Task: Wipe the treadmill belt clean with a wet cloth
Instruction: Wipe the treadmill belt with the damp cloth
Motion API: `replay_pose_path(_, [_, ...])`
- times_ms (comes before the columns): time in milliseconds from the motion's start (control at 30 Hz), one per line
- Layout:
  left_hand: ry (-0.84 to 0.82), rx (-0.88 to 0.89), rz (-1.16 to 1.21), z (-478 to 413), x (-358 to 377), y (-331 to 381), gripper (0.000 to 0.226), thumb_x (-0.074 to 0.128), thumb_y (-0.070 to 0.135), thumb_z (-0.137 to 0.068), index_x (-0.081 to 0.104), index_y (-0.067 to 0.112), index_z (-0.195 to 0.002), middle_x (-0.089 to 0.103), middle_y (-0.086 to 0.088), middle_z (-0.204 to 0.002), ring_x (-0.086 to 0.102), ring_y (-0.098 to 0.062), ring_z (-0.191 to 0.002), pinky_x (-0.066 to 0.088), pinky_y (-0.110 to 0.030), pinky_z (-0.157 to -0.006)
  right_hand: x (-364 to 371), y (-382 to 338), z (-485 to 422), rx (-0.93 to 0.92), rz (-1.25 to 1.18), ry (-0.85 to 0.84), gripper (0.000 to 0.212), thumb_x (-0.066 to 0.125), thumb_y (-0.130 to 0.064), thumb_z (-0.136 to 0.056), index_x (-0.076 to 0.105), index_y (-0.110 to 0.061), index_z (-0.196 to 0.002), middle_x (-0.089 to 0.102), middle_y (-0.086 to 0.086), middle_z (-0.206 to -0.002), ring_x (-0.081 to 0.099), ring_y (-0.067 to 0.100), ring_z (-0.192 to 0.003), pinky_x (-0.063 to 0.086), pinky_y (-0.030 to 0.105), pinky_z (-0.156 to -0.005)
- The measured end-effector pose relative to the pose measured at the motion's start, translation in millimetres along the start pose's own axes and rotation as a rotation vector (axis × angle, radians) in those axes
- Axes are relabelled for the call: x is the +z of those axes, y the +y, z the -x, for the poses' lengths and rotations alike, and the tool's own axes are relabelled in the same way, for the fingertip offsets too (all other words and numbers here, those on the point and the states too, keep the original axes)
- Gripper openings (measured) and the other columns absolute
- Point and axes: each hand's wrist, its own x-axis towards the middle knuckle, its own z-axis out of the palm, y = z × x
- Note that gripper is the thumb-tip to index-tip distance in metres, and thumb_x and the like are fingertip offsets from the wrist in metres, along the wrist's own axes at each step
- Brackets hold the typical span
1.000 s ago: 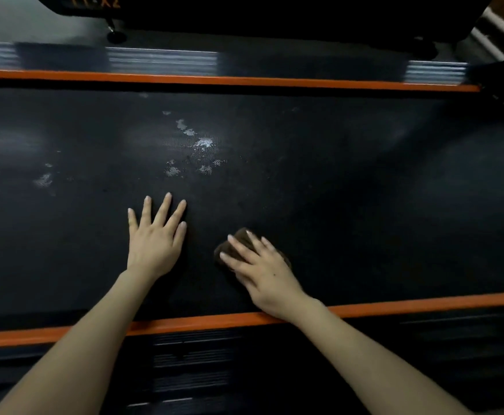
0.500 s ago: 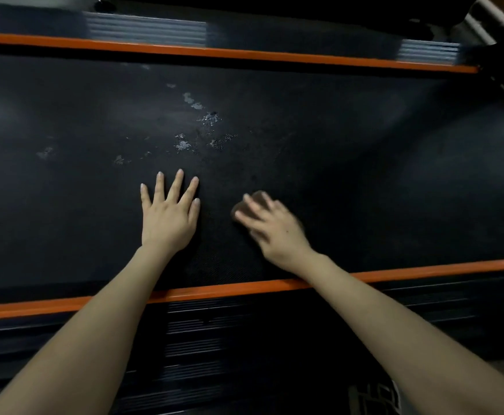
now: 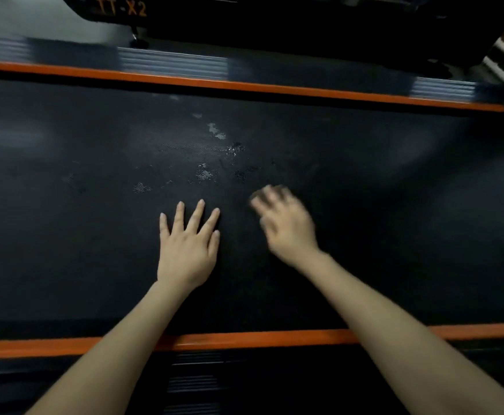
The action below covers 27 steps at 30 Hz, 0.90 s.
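Note:
The black treadmill belt (image 3: 394,205) runs across the view between two orange side strips. Pale, wet-looking smears (image 3: 212,172) mark its middle, just beyond my hands. My left hand (image 3: 188,247) lies flat on the belt with its fingers spread and holds nothing. To its right, my right hand (image 3: 286,226) is motion-blurred and presses its fingers down on a small dark brown cloth (image 3: 283,189). Only a sliver of the cloth shows past the fingertips. The cloth sits close below and right of the smears.
The near orange strip (image 3: 244,338) borders the belt in front of a ribbed black footrail. The far orange strip (image 3: 244,85) has a ribbed rail behind it. A black machine base lettered TT-X2 (image 3: 122,9) stands at the back.
My right hand has slid the cloth away from me, toward the smears, and is now blurred. My left hand stays flat on the same spot of the belt.

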Motion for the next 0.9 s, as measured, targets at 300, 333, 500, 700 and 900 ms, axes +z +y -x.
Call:
replay_pose_path(300, [0.052, -0.033, 0.032, -29, -17, -23, 0.048, 0.027, 0.043, -0.100, 0.038, 0.028, -0.144, 0.029, -0.003, -0.154, 0.017, -0.036, -0.143, 0.003, -0.051, -0.116, -25, 68, -6, -0.162, 0.014, -0.045, 0.039, 0.042, -0.025, -0.092, 0.057, -0.022, -0.128, 0.048, 0.010, -0.141, 0.043, 0.038, -0.129, 0.035, 0.057, -0.102])
replay_pose_path(333, [0.051, -0.035, 0.025, -33, -17, -23, 0.048, 0.030, 0.042, -0.100, 0.035, 0.028, -0.145, 0.026, -0.003, -0.156, 0.014, -0.036, -0.144, 0.001, -0.052, -0.116, -21, 68, -23, 0.077, 0.016, -0.038, 0.039, 0.041, -0.025, -0.095, 0.053, -0.024, -0.133, 0.042, 0.008, -0.146, 0.037, 0.038, -0.133, 0.030, 0.055, -0.107])
replay_pose_path(500, [0.056, -0.061, 0.010, -61, -17, -21, 0.050, 0.028, 0.042, -0.100, 0.028, 0.029, -0.148, 0.019, -0.003, -0.158, 0.007, -0.036, -0.145, -0.003, -0.053, -0.115, 4, 11, -39, 0.059, 0.004, 0.034, 0.045, 0.035, -0.028, -0.088, 0.059, -0.022, -0.126, 0.049, 0.011, -0.139, 0.046, 0.047, -0.121, 0.039, 0.053, -0.101])
replay_pose_path(700, [0.027, -0.079, -0.012, -109, -13, -24, 0.051, 0.022, 0.046, -0.099, 0.025, 0.032, -0.149, 0.017, 0.000, -0.158, 0.005, -0.035, -0.145, -0.004, -0.057, -0.114, -15, 56, 1, -0.592, -0.040, -0.156, 0.042, 0.043, -0.024, -0.090, 0.051, -0.028, -0.132, 0.043, 0.004, -0.145, 0.037, 0.032, -0.135, 0.027, 0.048, -0.110])
replay_pose_path(900, [0.063, -0.077, 0.016, -112, -2, -27, 0.051, 0.024, 0.045, -0.099, 0.027, 0.030, -0.148, 0.018, -0.001, -0.158, 0.005, -0.034, -0.145, -0.003, -0.055, -0.115, -6, 102, -112, 0.405, 0.023, 0.019, 0.041, 0.035, -0.032, -0.101, 0.040, -0.028, -0.141, 0.029, 0.005, -0.153, 0.024, 0.037, -0.139, 0.019, 0.049, -0.114])
